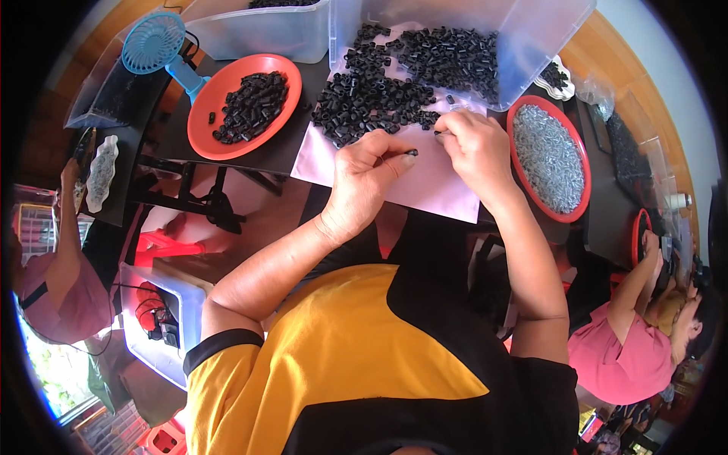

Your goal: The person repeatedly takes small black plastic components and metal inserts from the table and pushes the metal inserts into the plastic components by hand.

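My left hand [361, 180] pinches a small black plastic piece [410, 152] between thumb and fingers, above a pink cloth [436, 186]. Close by on the right, my right hand [479, 149] has its thumb and fingers pressed together; whatever sits in that pinch is too small to name. Just beyond both hands, a heap of short black tube-like pieces [368, 102] spreads over the cloth and back into a tipped clear plastic bin [523, 53].
An orange-red bowl [199, 121] of longer black pieces stands left, beside a blue fan [154, 43]. On the right, a red bowl [582, 171] holds small shiny clear or silvery pieces. People in pink work at far left [64, 296] and far right [626, 353].
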{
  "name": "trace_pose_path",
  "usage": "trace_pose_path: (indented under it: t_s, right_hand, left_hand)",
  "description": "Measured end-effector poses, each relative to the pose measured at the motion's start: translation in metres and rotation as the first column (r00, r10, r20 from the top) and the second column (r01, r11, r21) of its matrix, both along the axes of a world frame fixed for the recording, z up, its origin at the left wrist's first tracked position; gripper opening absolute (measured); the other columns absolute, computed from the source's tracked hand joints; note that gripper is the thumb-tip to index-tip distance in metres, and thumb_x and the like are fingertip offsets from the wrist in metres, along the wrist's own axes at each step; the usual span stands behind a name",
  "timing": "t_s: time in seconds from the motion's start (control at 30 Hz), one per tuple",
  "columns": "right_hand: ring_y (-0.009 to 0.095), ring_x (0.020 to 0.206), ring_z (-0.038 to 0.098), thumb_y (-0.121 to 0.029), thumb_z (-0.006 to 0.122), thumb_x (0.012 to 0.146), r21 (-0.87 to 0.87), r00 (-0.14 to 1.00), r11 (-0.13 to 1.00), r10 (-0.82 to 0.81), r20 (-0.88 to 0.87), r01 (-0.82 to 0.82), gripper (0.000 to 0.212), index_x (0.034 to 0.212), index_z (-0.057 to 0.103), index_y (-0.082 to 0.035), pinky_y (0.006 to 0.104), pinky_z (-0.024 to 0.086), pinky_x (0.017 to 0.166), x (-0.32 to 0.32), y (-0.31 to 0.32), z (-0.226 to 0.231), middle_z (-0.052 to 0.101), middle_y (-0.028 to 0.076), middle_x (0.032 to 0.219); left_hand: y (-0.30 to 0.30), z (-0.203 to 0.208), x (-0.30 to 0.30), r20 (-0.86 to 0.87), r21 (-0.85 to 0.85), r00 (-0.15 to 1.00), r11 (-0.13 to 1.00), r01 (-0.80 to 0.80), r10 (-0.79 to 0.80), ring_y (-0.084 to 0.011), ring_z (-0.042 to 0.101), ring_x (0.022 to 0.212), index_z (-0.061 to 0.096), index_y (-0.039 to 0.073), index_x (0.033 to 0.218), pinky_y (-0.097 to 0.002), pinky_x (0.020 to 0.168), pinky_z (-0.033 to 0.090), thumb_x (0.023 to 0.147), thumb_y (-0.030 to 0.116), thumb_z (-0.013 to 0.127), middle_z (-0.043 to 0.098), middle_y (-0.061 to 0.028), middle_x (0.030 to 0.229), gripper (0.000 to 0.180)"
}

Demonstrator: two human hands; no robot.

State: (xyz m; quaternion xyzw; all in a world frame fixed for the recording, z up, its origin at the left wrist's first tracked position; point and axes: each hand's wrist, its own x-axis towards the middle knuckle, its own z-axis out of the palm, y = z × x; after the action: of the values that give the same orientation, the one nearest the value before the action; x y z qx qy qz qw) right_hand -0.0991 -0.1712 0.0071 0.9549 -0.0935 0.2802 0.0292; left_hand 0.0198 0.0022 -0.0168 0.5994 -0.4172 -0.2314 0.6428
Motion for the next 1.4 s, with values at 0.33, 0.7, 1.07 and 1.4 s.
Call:
trace_pose_path:
  t_s: [0.33, 0.7, 1.07, 1.4]
  right_hand:
    - [0.008, 0.077, 0.061, 0.000, 0.067, 0.091, 0.949, 0.941, 0.058, -0.128, 0.314, -0.309, 0.008, 0.099, 0.069, -0.001, 0.0221, 0.048, 0.073, -0.006, 0.045, 0.012, 0.068, 0.001, 0.085]
    - [0.010, 0.084, 0.066, 0.003, 0.070, 0.087, 0.908, 0.938, 0.271, -0.041, 0.344, -0.321, 0.016, 0.102, 0.069, 0.000, 0.0258, 0.053, 0.079, -0.014, 0.039, 0.007, 0.070, 0.002, 0.089]
    - [0.019, 0.076, 0.069, 0.009, 0.069, 0.084, 0.627, 0.903, 0.683, 0.116, 0.413, -0.374, 0.015, 0.096, 0.069, -0.001, 0.0283, 0.053, 0.068, -0.017, 0.040, 0.012, 0.069, 0.008, 0.085]
    - [0.023, 0.075, 0.068, 0.015, 0.061, 0.078, 0.625, 0.925, 0.706, 0.116, 0.361, -0.333, 0.023, 0.093, 0.068, -0.001, 0.0318, 0.053, 0.067, -0.015, 0.041, 0.018, 0.069, 0.009, 0.084]
  left_hand:
    - [-0.010, 0.020, -0.007, -0.508, 0.054, 0.859, 0.993, 0.106, -0.064, -0.0086, 0.060, 0.074, 0.071, 0.000, 0.102, -0.0225, 0.068, 0.047, 0.095, 0.008, 0.067, 0.071, -0.0039, 0.084, 0.012]
    - [-0.005, 0.011, -0.009, -0.327, 0.078, 0.934, 0.981, 0.177, -0.143, -0.0070, 0.060, 0.074, 0.069, -0.001, 0.103, -0.0223, 0.068, 0.049, 0.097, 0.006, 0.065, 0.069, -0.0027, 0.082, 0.011]
    - [-0.008, 0.015, -0.012, -0.325, 0.126, 0.939, 0.979, 0.162, -0.114, -0.0082, 0.063, 0.076, 0.067, -0.003, 0.102, -0.0237, 0.072, 0.052, 0.094, 0.001, 0.064, 0.067, -0.0037, 0.082, 0.009]
    - [-0.008, 0.011, -0.015, -0.365, 0.066, 0.924, 0.987, 0.149, -0.115, -0.0089, 0.063, 0.076, 0.067, -0.004, 0.099, -0.0241, 0.071, 0.052, 0.093, 0.000, 0.064, 0.067, -0.0044, 0.082, 0.008]
